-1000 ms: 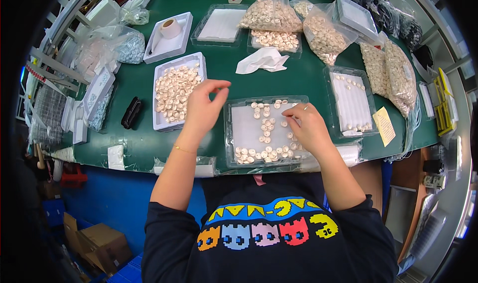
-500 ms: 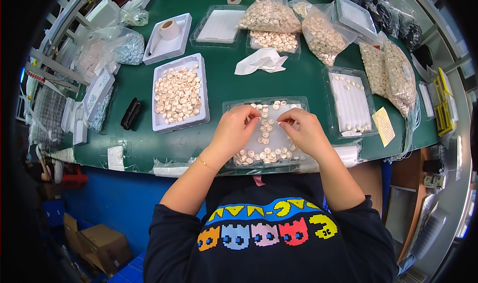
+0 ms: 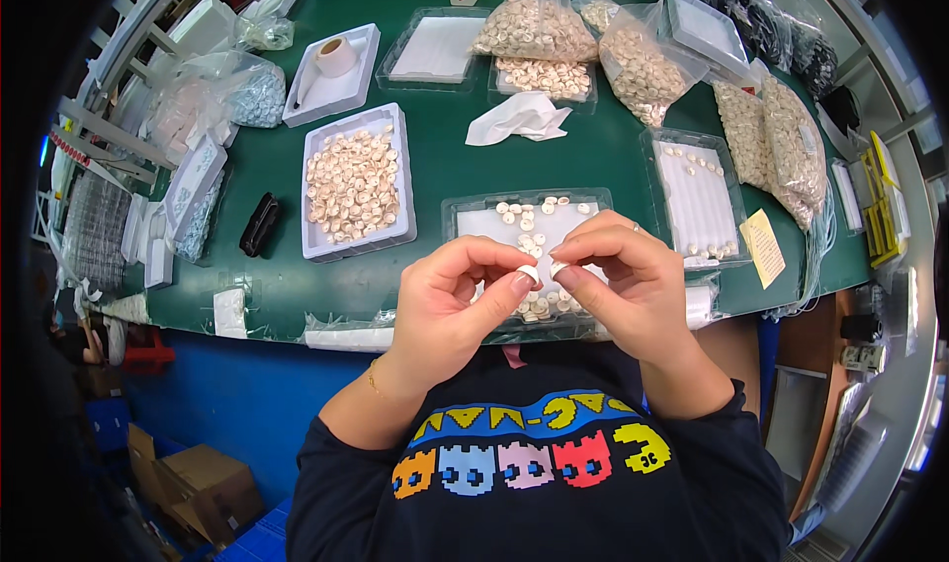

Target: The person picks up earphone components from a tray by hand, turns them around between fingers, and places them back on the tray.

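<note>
My left hand (image 3: 443, 300) pinches a small round cream piece (image 3: 530, 272) between thumb and forefinger. In my right hand (image 3: 633, 283), thumb and fingers close on a second round piece (image 3: 559, 266). The two pieces are held close together, slightly apart, above the near part of a clear plastic tray (image 3: 451, 208). Similar button-like pieces lie in the tray: a row along its far side, a short column in the middle, and a cluster (image 3: 542, 307) near its front edge. My hands hide parts of the tray.
A white tray (image 3: 312, 191) heaped with the same pieces stands left, beside a black case (image 3: 260, 224). Filled clear bags (image 3: 534, 28) and a crumpled white tissue (image 3: 514, 122) lie beyond. Right are another clear tray (image 3: 732, 206) with white strips and a yellow paper (image 3: 762, 249).
Both hands have drawn back toward my body and come closer together, lifted above the tray. Each now shows a round piece between its fingertips.
</note>
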### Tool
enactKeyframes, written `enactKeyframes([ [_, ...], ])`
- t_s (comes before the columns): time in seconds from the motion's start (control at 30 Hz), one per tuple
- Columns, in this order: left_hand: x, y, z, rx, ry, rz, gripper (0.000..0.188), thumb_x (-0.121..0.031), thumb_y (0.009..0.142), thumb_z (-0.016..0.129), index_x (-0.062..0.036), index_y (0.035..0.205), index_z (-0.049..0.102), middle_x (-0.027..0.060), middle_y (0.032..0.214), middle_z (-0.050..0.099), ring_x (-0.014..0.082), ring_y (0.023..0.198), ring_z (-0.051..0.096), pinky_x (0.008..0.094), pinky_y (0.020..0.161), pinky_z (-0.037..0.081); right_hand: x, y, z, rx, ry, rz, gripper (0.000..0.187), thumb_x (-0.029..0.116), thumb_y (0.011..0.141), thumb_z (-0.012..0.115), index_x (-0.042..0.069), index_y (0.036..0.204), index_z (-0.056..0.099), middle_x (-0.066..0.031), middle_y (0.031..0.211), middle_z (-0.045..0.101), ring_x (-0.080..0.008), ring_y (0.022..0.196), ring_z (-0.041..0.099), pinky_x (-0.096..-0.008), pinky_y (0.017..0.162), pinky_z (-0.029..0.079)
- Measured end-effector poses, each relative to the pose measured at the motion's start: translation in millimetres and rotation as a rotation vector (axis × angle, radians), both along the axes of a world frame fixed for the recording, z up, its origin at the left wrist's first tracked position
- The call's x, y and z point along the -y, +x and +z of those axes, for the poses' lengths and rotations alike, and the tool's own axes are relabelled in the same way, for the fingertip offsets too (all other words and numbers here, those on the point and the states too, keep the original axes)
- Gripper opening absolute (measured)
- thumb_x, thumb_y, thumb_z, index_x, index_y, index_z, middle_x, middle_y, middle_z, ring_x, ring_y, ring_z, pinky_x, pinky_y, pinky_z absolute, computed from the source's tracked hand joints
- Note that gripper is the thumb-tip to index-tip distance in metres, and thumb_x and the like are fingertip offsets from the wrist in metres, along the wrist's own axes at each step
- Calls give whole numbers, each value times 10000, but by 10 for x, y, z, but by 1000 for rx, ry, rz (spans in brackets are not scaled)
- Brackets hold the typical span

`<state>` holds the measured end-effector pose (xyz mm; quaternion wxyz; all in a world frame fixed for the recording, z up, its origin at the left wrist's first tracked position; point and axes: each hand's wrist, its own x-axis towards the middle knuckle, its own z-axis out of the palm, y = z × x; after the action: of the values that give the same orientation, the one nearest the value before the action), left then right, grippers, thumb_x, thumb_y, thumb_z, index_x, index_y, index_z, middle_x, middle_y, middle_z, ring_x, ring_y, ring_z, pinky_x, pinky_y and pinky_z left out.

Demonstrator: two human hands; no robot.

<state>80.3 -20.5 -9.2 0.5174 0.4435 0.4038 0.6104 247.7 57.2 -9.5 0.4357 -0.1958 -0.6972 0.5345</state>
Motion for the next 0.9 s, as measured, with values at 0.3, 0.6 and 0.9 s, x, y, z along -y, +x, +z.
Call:
enactKeyframes([
  [0.3,52,33,41,-93,120,70,138,40,778,628,18,907,585,74,842,601,87,710,498,220,634,370,83,13,100,-71,-22,44,203,-86,727,644,-23,918,618,-104,850,591,-144,748,588,-237,665,486],
  [0.6,68,14,66,-295,218,95,101,54,791,605,16,849,531,109,837,558,122,747,511,239,685,418,99,9,98,-103,-51,44,180,-99,737,629,-37,905,615,-107,856,596,-147,772,598,-242,697,499],
  [0.9,14,-9,62,271,-71,-190,110,-68,867,581,19,933,566,62,853,590,84,713,515,198,649,428,69,-15,10,-385,-783,376,122,-1,841,585,-34,943,528,-134,858,630,-171,772,635,-268,703,529],
])
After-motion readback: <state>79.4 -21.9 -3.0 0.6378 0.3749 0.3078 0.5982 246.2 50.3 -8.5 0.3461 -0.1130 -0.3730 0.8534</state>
